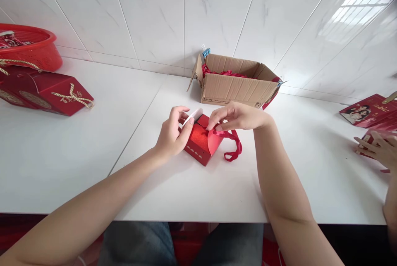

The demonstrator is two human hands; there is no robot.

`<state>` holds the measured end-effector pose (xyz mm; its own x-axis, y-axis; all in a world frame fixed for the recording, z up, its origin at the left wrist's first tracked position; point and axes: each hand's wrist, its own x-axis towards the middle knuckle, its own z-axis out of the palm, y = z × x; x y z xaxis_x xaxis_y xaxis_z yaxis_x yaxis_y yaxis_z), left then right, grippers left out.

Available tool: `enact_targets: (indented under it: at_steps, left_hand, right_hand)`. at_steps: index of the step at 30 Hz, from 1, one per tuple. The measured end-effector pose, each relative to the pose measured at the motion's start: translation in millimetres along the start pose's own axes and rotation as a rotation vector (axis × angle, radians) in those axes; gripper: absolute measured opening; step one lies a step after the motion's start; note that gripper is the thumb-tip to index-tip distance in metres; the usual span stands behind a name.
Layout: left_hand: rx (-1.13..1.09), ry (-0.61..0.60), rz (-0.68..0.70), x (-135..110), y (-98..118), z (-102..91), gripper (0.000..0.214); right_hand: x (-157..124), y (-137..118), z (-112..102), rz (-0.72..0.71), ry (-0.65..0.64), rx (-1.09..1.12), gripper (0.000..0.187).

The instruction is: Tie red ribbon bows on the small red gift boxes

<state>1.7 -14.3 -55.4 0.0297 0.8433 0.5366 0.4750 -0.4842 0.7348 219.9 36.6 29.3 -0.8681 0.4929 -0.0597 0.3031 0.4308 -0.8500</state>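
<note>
In the middle of the white table stands a small red gift box (200, 142) with pale lettering on its near side. My left hand (174, 134) pinches a raised flap of it, white on the inside, between thumb and fingers. At the box's right end, my right hand (237, 117) has thumb and forefinger pressed together on a dark red ribbon (237, 146). The ribbon's loop trails onto the table to the right of the box. My right fingers partly hide where the ribbon meets the box.
Behind the box stands an open cardboard carton (238, 88) holding red ribbons, with clips on its corners. Red gift boxes with gold cord (62, 92) lie at left, near a red plastic basket (46, 53). At right, another person's hand (380, 148) touches a red box.
</note>
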Motion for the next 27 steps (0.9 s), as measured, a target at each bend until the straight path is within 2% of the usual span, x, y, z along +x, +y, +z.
enact_targets:
  at_steps: [8,12,17,21,27]
  left_hand:
    - [-0.041,-0.021,0.002,-1,-2,0.4,0.025]
    - [-0.062,-0.03,-0.003,-1,-2,0.4,0.025]
    - [-0.063,-0.037,-0.008,-1,-1,0.1,0.026]
    - [-0.064,-0.045,-0.02,-1,-1,0.2,0.026]
    - [-0.081,-0.063,-0.005,-1,-3,-0.2,0.025]
  right_hand:
    - [3,6,1,0.016,0.153,0.158,0.027]
    - [5,6,3,0.018,0.13,0.215,0.029]
    - [7,4,5,-0.01,0.106,0.181,0.029]
    - [8,4,5,0.028,0.086,0.195,0.031]
    - [11,6,7,-0.01,0.138,0.244,0.026]
